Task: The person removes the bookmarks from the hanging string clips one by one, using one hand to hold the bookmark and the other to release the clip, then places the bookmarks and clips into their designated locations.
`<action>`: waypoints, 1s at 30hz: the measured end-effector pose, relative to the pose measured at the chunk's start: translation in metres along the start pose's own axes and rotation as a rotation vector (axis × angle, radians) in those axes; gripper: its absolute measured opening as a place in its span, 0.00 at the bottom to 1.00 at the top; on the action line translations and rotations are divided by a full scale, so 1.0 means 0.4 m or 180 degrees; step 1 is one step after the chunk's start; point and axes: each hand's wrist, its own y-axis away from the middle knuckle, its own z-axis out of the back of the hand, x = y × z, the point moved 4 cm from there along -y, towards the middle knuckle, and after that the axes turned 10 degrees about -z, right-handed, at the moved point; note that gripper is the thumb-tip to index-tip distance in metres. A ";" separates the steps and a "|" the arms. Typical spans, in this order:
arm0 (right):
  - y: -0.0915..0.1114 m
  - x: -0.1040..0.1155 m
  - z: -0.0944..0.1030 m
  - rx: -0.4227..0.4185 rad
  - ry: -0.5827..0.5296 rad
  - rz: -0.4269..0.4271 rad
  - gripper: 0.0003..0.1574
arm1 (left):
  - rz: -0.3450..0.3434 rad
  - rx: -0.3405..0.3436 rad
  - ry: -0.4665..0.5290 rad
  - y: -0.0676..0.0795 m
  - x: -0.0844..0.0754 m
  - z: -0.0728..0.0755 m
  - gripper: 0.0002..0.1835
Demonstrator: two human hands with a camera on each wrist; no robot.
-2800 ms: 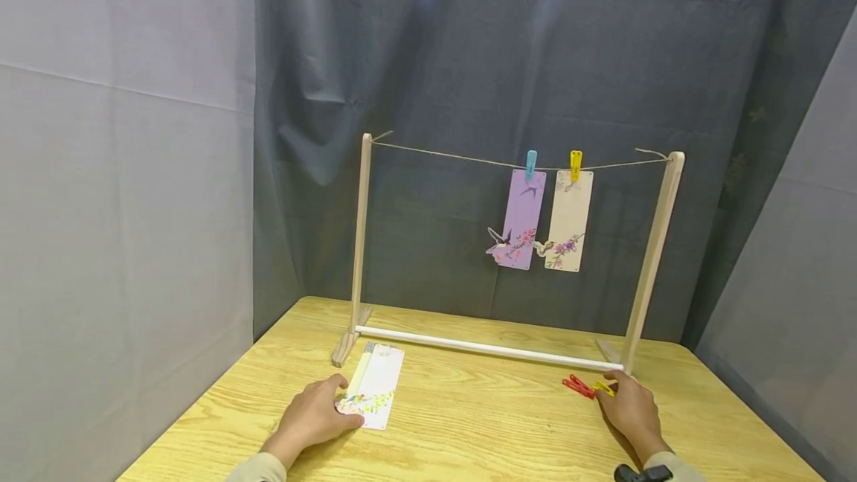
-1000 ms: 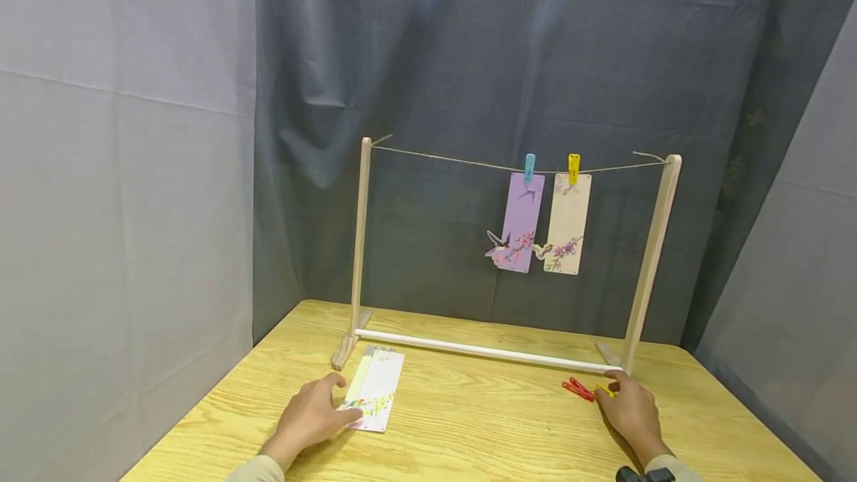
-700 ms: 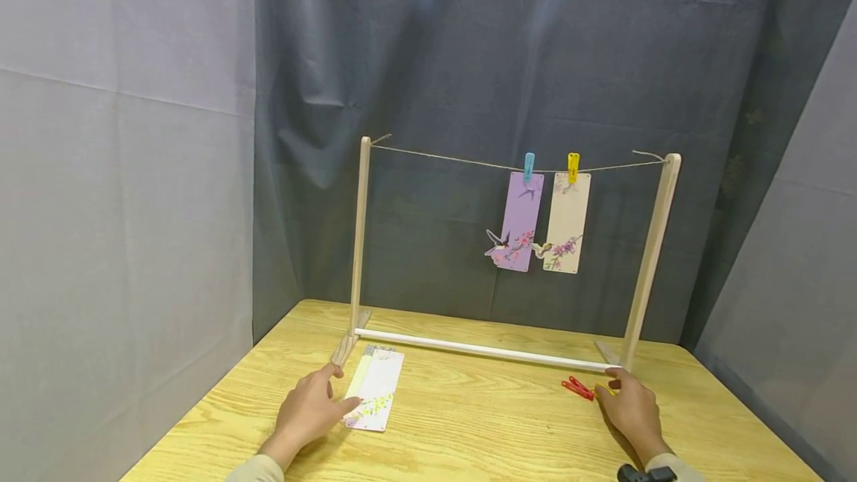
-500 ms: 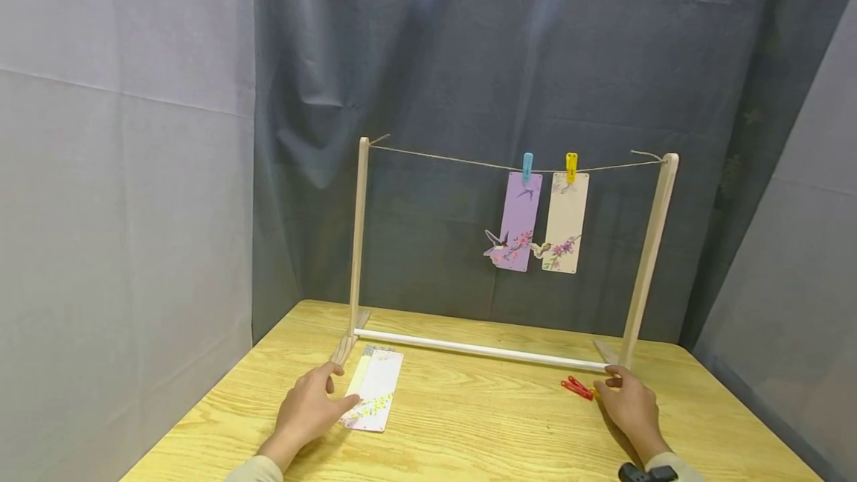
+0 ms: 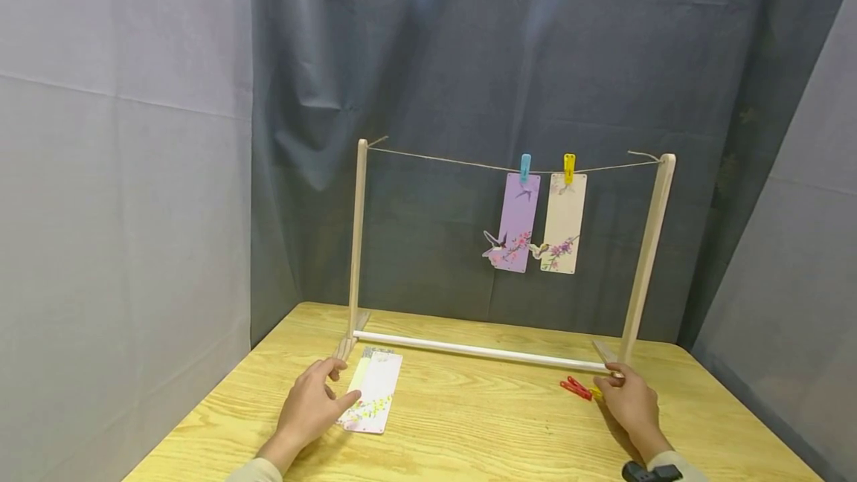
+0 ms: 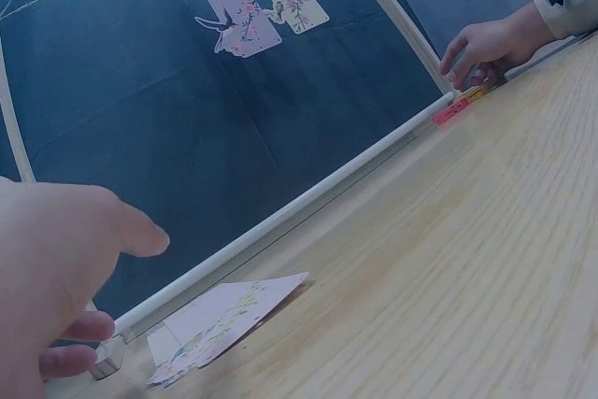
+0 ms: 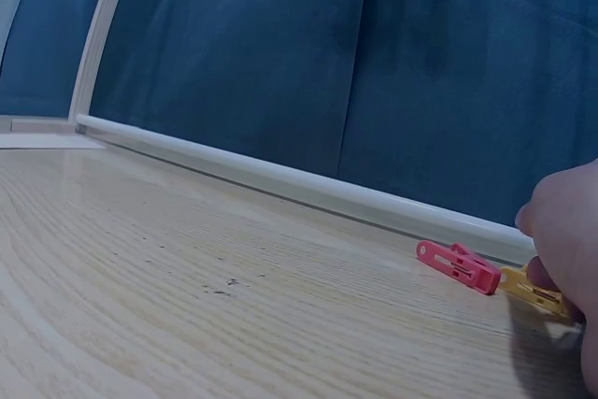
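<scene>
My left hand [image 5: 309,404] is over the left edge of a small stack of bird-and-flower cards [image 5: 378,393], its thumb apart from the forefinger. In the left wrist view the cards [image 6: 224,324] lie fanned beyond my fingers. My right hand [image 5: 628,402] is low by the stand's right foot, thumb and forefinger apart. Under its fingers lies a yellow clothespin [image 7: 533,292], partly hidden. Next to that is a red clothespin [image 7: 460,266] on the table. Both hands show relaxed, bent fingers.
A wooden stand with a white bottom bar [image 5: 482,352] carries a string [image 5: 442,159]. From it hang a purple card [image 5: 518,222] under a blue clothespin [image 5: 525,168] and a cream card [image 5: 564,225] under a yellow one. Dark curtain [image 5: 435,80] behind.
My left thumb and fingers have shifted up and away from the card stack, which stays in place. My right hand barely moves, and less of the yellow clothespin shows beside it.
</scene>
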 end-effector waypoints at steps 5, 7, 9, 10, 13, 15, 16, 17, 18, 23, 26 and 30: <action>0.001 -0.002 0.004 -0.0165 -0.0138 -0.0117 0.31 | -0.0016 -0.0002 0.0039 0.001 0.000 -0.003 0.23; 0.001 -0.001 0.006 -0.0215 -0.0185 -0.0150 0.30 | -0.0010 -0.0006 0.0086 0.001 0.001 -0.006 0.22; 0.000 0.004 0.009 -0.0218 -0.0222 -0.0176 0.31 | 0.0003 -0.0005 0.0179 -0.001 0.003 -0.009 0.21; 0.001 0.007 0.011 -0.0207 -0.0234 -0.0181 0.31 | 0.0010 0.0000 0.0250 -0.001 0.003 -0.011 0.21; 0.002 0.019 0.021 -0.0171 -0.0311 -0.0185 0.33 | 0.0010 0.0055 0.0522 -0.002 0.004 -0.019 0.21; 0.002 0.032 0.031 -0.0151 -0.0363 -0.0173 0.34 | 0.0017 0.0088 0.0707 -0.002 0.004 -0.020 0.21; 0.002 0.036 0.038 -0.0138 -0.0396 -0.0154 0.34 | 0.0024 0.0106 0.0772 -0.002 0.003 -0.022 0.21; 0.002 0.043 0.046 -0.0097 -0.0441 -0.0114 0.35 | 0.0030 0.0110 0.0827 -0.002 0.003 -0.023 0.22; 0.001 0.049 0.053 -0.0043 -0.0479 -0.0077 0.35 | 0.0043 0.0112 0.0868 -0.003 0.003 -0.023 0.21; 0.000 0.085 0.084 0.0371 -0.0754 0.0074 0.43 | 0.0089 0.0070 0.0949 -0.014 0.007 -0.016 0.20; 0.007 0.099 0.097 0.0517 -0.0831 0.0058 0.44 | 0.0128 0.0061 0.0973 -0.021 0.006 -0.014 0.20; 0.017 0.115 0.115 0.0634 -0.0847 0.0085 0.43 | 0.0178 0.0087 0.1036 -0.026 -0.001 -0.019 0.21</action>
